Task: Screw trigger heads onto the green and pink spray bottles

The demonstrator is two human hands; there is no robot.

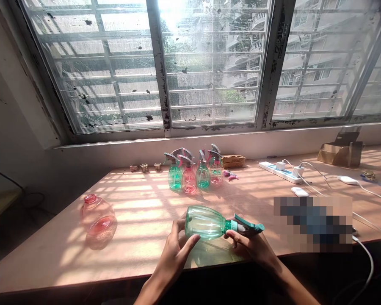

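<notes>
Green spray bottle | sideways, both hands | no label readable

Single head cam, looking forward and down across the desk toward the window. Fingers are sitting close to the lens, low centre of frame; desk is stretching beyond them, window filling the top half.

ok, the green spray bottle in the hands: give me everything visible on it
The green spray bottle is clear, teal-tinted plastic with a bulbous ribbed body, held on its side just above the table. Its teal and grey trigger head points right. The left hand cups the body; the right hand grips the neck and trigger head. It looks empty.
</notes>
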